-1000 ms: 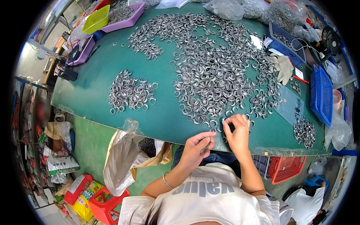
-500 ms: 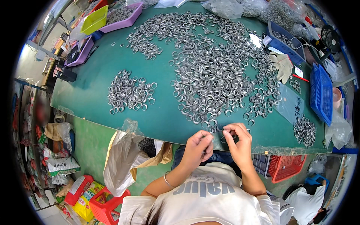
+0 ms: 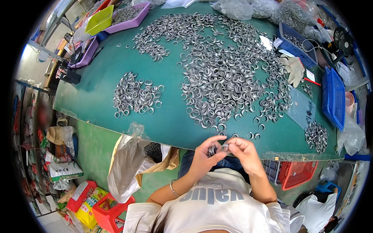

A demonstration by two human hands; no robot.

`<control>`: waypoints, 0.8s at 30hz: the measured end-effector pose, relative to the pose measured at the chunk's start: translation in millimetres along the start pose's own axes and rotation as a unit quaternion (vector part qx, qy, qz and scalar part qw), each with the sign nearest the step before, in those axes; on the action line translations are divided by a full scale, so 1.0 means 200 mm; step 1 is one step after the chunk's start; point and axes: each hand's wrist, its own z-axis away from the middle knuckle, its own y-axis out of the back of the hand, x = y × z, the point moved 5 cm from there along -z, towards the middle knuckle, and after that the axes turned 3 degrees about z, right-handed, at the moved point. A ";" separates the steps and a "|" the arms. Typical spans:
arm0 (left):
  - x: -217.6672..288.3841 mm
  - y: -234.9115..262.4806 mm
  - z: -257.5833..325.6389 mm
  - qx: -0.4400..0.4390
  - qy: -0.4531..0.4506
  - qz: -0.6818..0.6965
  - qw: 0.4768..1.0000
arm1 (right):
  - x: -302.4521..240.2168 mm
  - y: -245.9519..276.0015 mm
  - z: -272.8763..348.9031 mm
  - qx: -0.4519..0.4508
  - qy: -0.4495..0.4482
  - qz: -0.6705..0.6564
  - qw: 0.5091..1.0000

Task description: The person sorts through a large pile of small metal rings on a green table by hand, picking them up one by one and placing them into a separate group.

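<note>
Head view: both bare hands meet above the near edge of a green table (image 3: pixel 167 130), in front of the person's body.
Left hand (image 3: pixel 205 152): half curled, with dark metal rings (image 3: pixel 211 151) held in its grasp; the index finger reaches forward and the thumb lies below it, the two tips apart. How many rings sit inside cannot be told.
Right hand (image 3: pixel 246 152): thumb and index finger drawn together in a pinch on a single ring (image 3: pixel 225 147), just beside the left hand's thumb; the other fingers are bent, their tips partly hidden.
Step in hand: by the look of it, one ring is being handled at the fingertips while the left hand keeps others gathered.
Next move: would seem to call for a light, exact pinch and a steady left grasp, since small, smooth rings could slip.
Main heap (image 3: pixel 221 77): grey rings spread over the table's middle, beyond the hands.
Loose rings (image 3: pixel 253 136): near the right hand, on the table.
Left pile (image 3: pixel 136 95): a smaller group, well apart from the heap.
Right pile (image 3: pixel 316 137): another small group, near a clear plastic sheet (image 3: pixel 299 106).
</note>
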 end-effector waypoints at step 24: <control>-0.09 0.06 0.00 0.068 0.141 0.233 0.960 | -0.10 0.05 -0.04 0.189 0.217 0.372 0.883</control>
